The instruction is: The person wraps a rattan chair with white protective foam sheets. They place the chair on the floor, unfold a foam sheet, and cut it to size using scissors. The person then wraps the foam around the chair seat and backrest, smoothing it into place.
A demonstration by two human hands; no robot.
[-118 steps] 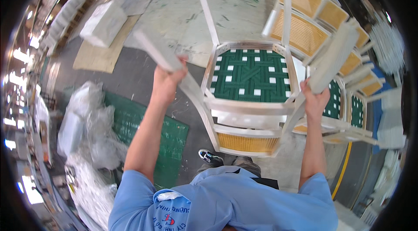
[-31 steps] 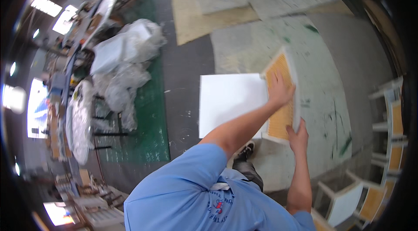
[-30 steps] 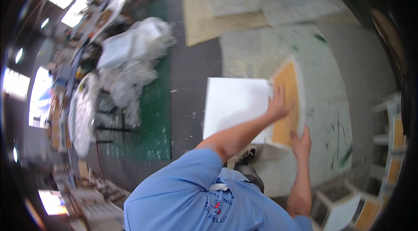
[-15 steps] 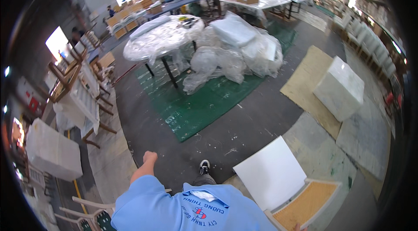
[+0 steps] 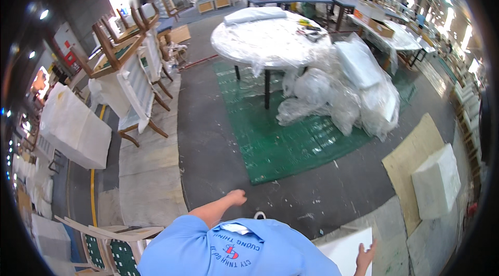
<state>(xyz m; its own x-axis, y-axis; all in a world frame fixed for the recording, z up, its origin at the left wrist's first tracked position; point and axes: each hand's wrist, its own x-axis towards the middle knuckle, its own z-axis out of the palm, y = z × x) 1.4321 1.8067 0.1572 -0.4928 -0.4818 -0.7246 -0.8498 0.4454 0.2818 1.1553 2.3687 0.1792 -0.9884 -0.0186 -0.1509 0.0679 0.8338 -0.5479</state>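
Note:
My left hand (image 5: pixel 237 197) is stretched ahead of my body over the dark floor, its fingers curled together with nothing seen in them. At the lower right my right hand (image 5: pixel 365 256) is raised with its fingers apart, holding nothing. Just behind it lies a flat white panel (image 5: pixel 343 251), partly hidden by my blue shirt; whether the hand touches it I cannot tell.
Ahead stands a round table (image 5: pixel 260 42) covered in plastic film, beside heaped clear plastic wrap (image 5: pixel 332 94) on a green mat (image 5: pixel 260 161). Stacked chairs (image 5: pixel 130 89) and a white wrapped block (image 5: pixel 78 125) line the left. Another white block (image 5: pixel 436 182) sits right on cardboard.
My view has swung to the left, so the scene sits farther right. My right hand has come away from the cane-panelled white frame, which is out of view now. My left hand stays curled.

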